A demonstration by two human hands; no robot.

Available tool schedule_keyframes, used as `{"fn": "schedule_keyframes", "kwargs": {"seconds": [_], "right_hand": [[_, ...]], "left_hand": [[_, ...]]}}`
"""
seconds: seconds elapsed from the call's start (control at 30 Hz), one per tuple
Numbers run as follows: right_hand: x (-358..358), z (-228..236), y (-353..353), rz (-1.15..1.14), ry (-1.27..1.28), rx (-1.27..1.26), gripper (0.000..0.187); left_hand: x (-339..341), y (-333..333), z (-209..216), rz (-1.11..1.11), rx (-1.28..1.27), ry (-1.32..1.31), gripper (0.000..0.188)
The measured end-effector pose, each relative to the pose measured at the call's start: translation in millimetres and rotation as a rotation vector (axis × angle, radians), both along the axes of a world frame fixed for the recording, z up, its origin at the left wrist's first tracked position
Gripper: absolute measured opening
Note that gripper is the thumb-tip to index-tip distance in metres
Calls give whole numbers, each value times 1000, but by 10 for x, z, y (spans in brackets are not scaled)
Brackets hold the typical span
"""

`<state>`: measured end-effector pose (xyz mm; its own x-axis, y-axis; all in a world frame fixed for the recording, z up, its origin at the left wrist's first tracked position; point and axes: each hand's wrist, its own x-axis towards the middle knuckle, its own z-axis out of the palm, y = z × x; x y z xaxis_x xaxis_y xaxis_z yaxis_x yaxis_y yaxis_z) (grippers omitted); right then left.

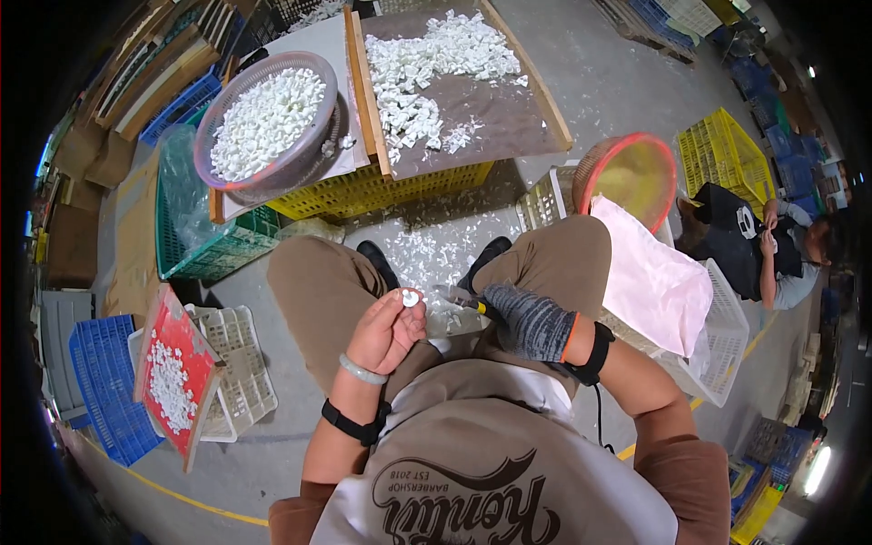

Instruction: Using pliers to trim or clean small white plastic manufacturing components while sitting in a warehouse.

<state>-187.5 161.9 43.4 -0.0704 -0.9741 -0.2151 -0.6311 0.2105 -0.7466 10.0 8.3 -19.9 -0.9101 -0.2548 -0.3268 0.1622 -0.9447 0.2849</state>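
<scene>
Between the thumb and fingers of my bare left hand [380,334] is a small white plastic piece [411,297], rounded in shape. My right hand [531,322], in a grey knitted glove, is closed around a knife [483,310] with a black and yellow handle. The knife's grey front end points left toward the white piece, a short gap apart from it. Both hands are above my lap, between my knees. The glove hides most of the knife's handle.
Ahead, a board with wooden edges [472,145] bears loose white pieces, beside a round basin [207,118] full of them. A red tray [202,359] is at left, a red-rimmed tub [668,168] and pink cloth [654,282] at right. Another person [790,245] sits far right.
</scene>
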Motion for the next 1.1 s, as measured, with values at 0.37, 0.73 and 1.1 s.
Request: {"fn": "schedule_keyframes", "kwargs": {"seconds": [0.37, 0.73, 1.1], "right_hand": [[104, -32, -71, 100, 310, 62, 38], [175, -49, -102, -8, 415, -170, 28], [88, -50, -108, -2, 333, -72, 39]], "left_hand": [[-59, 61, 94, 15, -204, -127, 20], [-81, 132, 158, 129, -378, -238, 10], [-65, 184, 133, 176, -430, -181, 11]]}}
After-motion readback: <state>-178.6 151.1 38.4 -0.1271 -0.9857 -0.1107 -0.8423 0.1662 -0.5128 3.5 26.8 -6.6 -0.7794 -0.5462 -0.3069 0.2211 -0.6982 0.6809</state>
